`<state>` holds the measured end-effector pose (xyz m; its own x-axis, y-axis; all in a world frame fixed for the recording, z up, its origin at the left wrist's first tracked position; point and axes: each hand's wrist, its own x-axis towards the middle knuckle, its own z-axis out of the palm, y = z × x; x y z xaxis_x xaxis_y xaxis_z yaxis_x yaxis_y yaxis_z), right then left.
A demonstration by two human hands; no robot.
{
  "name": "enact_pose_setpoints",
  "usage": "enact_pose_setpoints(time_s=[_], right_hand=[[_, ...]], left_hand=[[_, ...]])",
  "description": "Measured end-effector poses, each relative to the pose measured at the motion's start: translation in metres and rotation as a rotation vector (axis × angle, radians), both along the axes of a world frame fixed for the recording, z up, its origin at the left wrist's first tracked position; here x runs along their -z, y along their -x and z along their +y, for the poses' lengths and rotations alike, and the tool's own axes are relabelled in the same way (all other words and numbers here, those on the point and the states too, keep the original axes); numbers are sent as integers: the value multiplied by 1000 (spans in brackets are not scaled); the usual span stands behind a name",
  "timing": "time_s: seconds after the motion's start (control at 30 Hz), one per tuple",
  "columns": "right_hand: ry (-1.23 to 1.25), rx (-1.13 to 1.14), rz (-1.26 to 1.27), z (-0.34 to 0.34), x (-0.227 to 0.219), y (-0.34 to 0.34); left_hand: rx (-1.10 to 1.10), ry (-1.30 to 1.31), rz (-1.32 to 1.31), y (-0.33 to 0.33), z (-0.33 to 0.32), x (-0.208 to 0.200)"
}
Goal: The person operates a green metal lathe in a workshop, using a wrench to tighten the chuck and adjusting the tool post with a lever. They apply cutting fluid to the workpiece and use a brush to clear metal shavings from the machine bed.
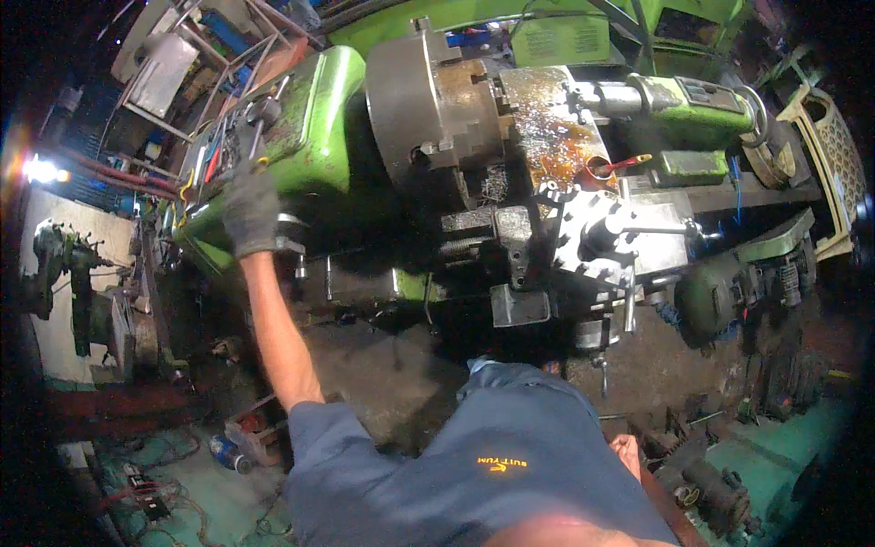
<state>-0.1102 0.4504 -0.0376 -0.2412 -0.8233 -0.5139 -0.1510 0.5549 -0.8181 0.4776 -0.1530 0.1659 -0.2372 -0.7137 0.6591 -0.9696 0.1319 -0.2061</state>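
Note:
My left hand (251, 208), in a dark grey glove, reaches to the top of the green lathe headstock (335, 137). Its fingers are dark and smeared among tools, so their grip is unclear. Just beyond them stands a dark metal piece with a rounded end (263, 112); whether I hold it cannot be told. A red-handled tool (212, 159) lies beside the glove. My right hand (625, 452) hangs low by my side, away from the machine. Only a small part of it shows past my shirt, and its grip is hidden.
Right of the headstock is a large lathe chuck (396, 114). Farther right are the tool post (597, 228) with its handles, a red cup (599, 170) holding a brush (631, 163), and the green tailstock (697, 105). A can (228, 453) lies on the floor, lower left.

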Motion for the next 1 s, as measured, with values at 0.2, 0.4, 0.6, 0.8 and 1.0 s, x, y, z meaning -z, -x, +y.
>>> enact_pose_setpoints(time_s=[0.2, 0.4, 0.6, 0.8, 1.0], right_hand=[[-17, 17, 103, -9, -34, -26], [-20, 175, -91, 5, -38, -47], [-28, 288, -190, -8, -54, -86], [-53, 506, -106, 33, -47, -144], [-100, 402, -54, 79, -48, -154]], left_hand=[[-53, -63, 50, 1, 10, -13], [454, -56, 213, 157, -64, -59], [463, -358, -51, 225, -284, -41], [501, -565, -564, 272, -387, -2], [265, -555, -420, 258, -399, -15]])
